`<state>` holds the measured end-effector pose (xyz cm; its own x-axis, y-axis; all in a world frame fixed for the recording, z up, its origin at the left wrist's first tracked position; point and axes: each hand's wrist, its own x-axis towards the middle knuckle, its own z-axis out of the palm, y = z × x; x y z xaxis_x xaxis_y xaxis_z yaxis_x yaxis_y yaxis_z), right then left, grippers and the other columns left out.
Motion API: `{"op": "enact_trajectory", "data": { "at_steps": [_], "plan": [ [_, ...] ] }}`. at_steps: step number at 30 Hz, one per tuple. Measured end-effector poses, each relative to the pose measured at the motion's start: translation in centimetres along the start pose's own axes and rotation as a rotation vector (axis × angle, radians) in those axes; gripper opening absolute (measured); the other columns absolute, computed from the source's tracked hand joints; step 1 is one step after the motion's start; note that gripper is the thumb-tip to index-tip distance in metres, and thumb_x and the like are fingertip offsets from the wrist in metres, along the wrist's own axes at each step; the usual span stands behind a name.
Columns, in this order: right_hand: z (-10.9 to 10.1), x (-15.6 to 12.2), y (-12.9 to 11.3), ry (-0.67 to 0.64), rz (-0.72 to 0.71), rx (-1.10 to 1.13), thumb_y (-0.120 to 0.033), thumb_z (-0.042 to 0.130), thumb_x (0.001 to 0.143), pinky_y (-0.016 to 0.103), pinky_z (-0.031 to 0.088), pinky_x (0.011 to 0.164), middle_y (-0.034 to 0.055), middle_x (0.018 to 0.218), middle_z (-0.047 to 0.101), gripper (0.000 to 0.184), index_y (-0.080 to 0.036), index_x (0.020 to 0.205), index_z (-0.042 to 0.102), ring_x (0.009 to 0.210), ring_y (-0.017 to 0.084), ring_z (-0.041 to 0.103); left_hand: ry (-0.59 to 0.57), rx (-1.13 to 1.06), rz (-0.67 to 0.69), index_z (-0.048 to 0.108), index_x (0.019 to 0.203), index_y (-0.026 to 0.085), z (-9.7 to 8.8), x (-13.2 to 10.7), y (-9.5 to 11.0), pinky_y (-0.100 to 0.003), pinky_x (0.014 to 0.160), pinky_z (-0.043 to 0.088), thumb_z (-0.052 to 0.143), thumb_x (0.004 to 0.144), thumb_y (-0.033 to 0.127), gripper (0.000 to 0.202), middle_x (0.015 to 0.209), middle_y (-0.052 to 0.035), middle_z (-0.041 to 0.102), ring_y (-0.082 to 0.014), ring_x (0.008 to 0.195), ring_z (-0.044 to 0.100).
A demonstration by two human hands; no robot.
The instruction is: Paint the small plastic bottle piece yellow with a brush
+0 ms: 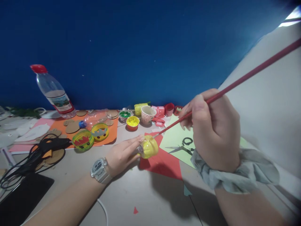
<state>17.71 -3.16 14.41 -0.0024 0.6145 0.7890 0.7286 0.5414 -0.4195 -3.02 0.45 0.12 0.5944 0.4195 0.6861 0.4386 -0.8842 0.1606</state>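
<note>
A yellow-painted bottle bottom (150, 147) is held at its left end by my left hand (123, 153), above a red paper sheet. My right hand (213, 128) grips a long red paintbrush (249, 75) between thumb and fingers. The brush tip touches the upper edge of the yellow piece. Behind it stand a small cup of yellow paint (133, 122) and another of green paint (124, 115). A white patterned paper cup (148, 115) is just to their right. The inside of the painted piece is hidden by my fingers.
Scissors (182, 147) lie on light green paper (169, 138) beside my right hand. To the left are yellow-green decorated rings (82, 140), a clear bottle (96, 118) on orange paper, a tall red-capped bottle (56, 91), black cables (35, 153) and a black phone (25, 197).
</note>
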Motion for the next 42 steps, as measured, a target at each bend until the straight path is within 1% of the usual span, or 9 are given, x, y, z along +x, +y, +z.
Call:
{"op": "enact_trajectory", "data": {
  "at_steps": [7,13,19,22,27,33,36,39,42],
  "plan": [
    [-0.41,0.28,0.33,-0.043,0.025,-0.126,-0.03,0.037,0.095,0.026,0.034,0.044,-0.0047,0.055,0.046,0.025,-0.021,0.074,0.046,0.047,0.008,0.047,0.007,-0.006,0.008,0.028,0.144,0.019,0.18,0.01,0.03,-0.029,0.096,0.052,0.055,0.089,0.023,0.062,0.128,-0.0137,0.06,-0.0204,0.116,0.06],
    [-0.25,0.06,-0.27,-0.071,0.0,0.06,-0.026,0.038,0.095,0.026,0.041,0.049,-0.0033,0.067,0.053,0.019,-0.021,0.079,0.045,0.052,0.008,0.05,0.006,0.005,-0.015,0.028,0.144,0.019,-0.01,0.17,0.1,-0.029,0.096,0.052,0.054,0.089,0.024,0.061,0.128,-0.0129,0.06,-0.0198,0.115,0.061],
    [-0.44,0.2,0.4,-0.037,0.022,-0.135,-0.029,0.038,0.095,0.027,0.035,0.045,-0.0049,0.057,0.046,0.022,-0.022,0.076,0.047,0.046,0.008,0.044,0.0,0.031,-0.036,0.022,0.147,0.021,0.12,-0.05,-0.03,-0.03,0.093,0.053,0.052,0.091,0.025,0.063,0.127,-0.0122,0.061,-0.0205,0.111,0.063],
    [-0.27,0.08,0.24,0.011,0.027,-0.026,-0.027,0.037,0.095,0.027,0.04,0.049,-0.0033,0.063,0.051,0.021,-0.022,0.077,0.045,0.051,0.009,0.048,0.0,0.029,-0.048,0.023,0.146,0.021,0.23,-0.17,-0.18,-0.031,0.094,0.053,0.053,0.09,0.025,0.063,0.128,-0.0117,0.061,-0.0203,0.112,0.063],
    [0.05,-0.13,-0.01,-0.089,0.007,0.024,-0.028,0.039,0.095,0.027,0.038,0.048,-0.0039,0.062,0.051,0.019,-0.023,0.078,0.046,0.051,0.01,0.05,0.025,0.029,-0.045,0.03,0.143,0.018,0.22,-0.16,-0.08,-0.03,0.093,0.053,0.055,0.089,0.024,0.06,0.126,-0.0131,0.062,-0.02,0.111,0.063],
    [0.26,0.03,0.33,0.058,0.071,0.039,-0.03,0.038,0.095,0.029,0.036,0.047,-0.0028,0.063,0.051,0.022,-0.024,0.075,0.045,0.05,0.011,0.048,0.036,0.017,-0.073,0.033,0.141,0.017,0.58,-0.72,-0.4,-0.032,0.092,0.054,0.054,0.089,0.027,0.057,0.121,-0.0139,0.064,-0.0208,0.109,0.064],
    [0.38,-0.06,-0.09,0.007,0.029,0.132,-0.027,0.037,0.095,0.029,0.04,0.05,-0.0032,0.063,0.052,0.02,-0.025,0.077,0.045,0.051,0.011,0.051,0.035,0.028,-0.088,0.034,0.14,0.017,0.55,-0.58,-0.37,-0.032,0.091,0.054,0.055,0.089,0.027,0.056,0.121,-0.0139,0.065,-0.0209,0.109,0.064],
    [0.04,-0.02,-0.06,-0.092,0.002,0.04,-0.027,0.04,0.094,0.028,0.039,0.048,-0.004,0.06,0.051,0.017,-0.025,0.079,0.046,0.05,0.011,0.051,0.036,0.023,-0.083,0.034,0.14,0.018,0.35,-0.26,-0.17,-0.032,0.091,0.054,0.055,0.089,0.026,0.055,0.122,-0.0137,0.064,-0.0205,0.108,0.064],
    [-0.37,0.16,0.36,-0.064,-0.006,-0.067,-0.027,0.04,0.094,0.027,0.036,0.047,-0.0034,0.061,0.05,0.019,-0.024,0.077,0.047,0.048,0.01,0.048,0.039,0.007,-0.061,0.034,0.141,0.018,0.3,-0.19,-0.18,-0.032,0.091,0.054,0.053,0.09,0.026,0.054,0.122,-0.0137,0.064,-0.0203,0.108,0.064]
  ]
}}
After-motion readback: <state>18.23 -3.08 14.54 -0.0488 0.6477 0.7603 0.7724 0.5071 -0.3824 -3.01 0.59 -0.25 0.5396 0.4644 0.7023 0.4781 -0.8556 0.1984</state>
